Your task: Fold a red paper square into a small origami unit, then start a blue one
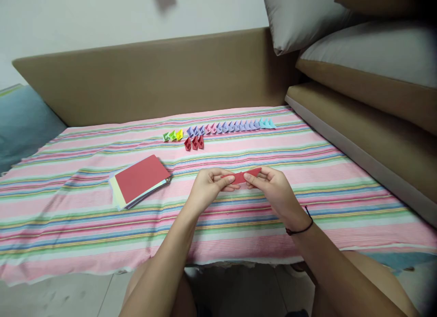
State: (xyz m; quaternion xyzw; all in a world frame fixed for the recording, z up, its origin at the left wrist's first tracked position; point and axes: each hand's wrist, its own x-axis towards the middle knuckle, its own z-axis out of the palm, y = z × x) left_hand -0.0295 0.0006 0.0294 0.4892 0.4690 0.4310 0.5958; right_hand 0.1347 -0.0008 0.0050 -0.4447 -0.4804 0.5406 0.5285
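Paper, red and folded long and thin, is up in front of the person, held between two hands above the striped cloth. The left hand pinches one end, with its thumb on the near side and its fingers behind. The right hand pinches the other end the same way, and a pointy bit of red sticks up past its thumb. Each grip is closed tight, with just the thin paper in it. A black band goes around the right wrist.

Past the hands, three little dark red folded shapes sit close together on the cloth. Just behind them is a long row of small folded shapes in purple, pink and blue. Two green ones and a yellow one sit to the left of that row.

Nearer, on the left, lies a stack of flat paper with a red sheet on top. A tan backrest stands behind it all. Big cushions are piled on the right, and a blue pillow is at the far left.
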